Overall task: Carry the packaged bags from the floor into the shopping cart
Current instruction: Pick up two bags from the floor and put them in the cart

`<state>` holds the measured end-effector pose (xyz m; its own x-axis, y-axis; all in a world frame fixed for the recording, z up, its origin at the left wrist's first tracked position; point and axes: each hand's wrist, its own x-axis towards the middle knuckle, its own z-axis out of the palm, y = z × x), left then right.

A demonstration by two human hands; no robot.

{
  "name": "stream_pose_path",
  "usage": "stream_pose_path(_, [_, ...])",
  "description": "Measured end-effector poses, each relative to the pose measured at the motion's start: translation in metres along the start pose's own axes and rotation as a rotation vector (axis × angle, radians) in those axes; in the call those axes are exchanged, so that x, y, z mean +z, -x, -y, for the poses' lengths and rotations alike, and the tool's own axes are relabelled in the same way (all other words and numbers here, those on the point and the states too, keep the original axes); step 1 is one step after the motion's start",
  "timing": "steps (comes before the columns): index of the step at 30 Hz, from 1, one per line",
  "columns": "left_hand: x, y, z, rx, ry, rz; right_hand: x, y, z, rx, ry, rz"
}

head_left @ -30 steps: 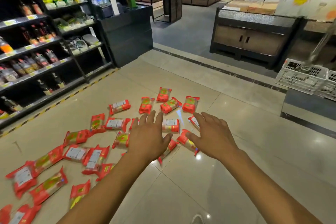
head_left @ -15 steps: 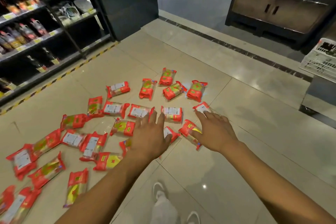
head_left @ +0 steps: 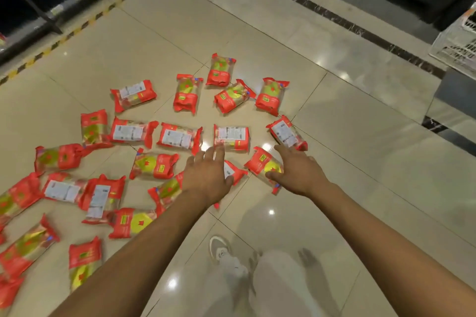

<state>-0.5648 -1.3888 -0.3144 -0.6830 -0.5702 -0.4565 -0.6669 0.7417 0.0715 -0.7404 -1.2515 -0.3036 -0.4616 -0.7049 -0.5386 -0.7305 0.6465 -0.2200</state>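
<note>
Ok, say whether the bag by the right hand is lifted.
Not lifted: the bag lies flat on the floor, the right hand spread over it, fingers straight.

white printed labels on red bags (head_left: 231, 137), print too small to read; no legible text

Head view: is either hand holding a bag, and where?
Nothing held. Left hand and right hand are open above the red packaged bags on the floor.

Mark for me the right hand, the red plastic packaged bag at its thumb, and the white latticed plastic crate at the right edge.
right hand (head_left: 300, 175), head view, back of the hand.
red plastic packaged bag (head_left: 258, 162), head view, red printed end.
white latticed plastic crate (head_left: 457, 46), head view, latticed side wall.
</note>
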Motion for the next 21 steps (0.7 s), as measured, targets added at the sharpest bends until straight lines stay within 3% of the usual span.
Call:
stream_pose_path(6, [0.104,-0.115,0.015,0.013,0.05,0.137,0.102,-0.13,-0.037,0.093,-0.12,0.101])
stream_pose_path(14, [0.328,-0.303,0.042,-0.051,0.058,0.284,0.301,-0.347,-0.131,0.229,-0.262,0.204])
stream_pose_path(21, [0.501,-0.427,0.075,-0.186,0.113,0.405,0.437,-0.489,-0.185,0.244,-0.131,0.231])
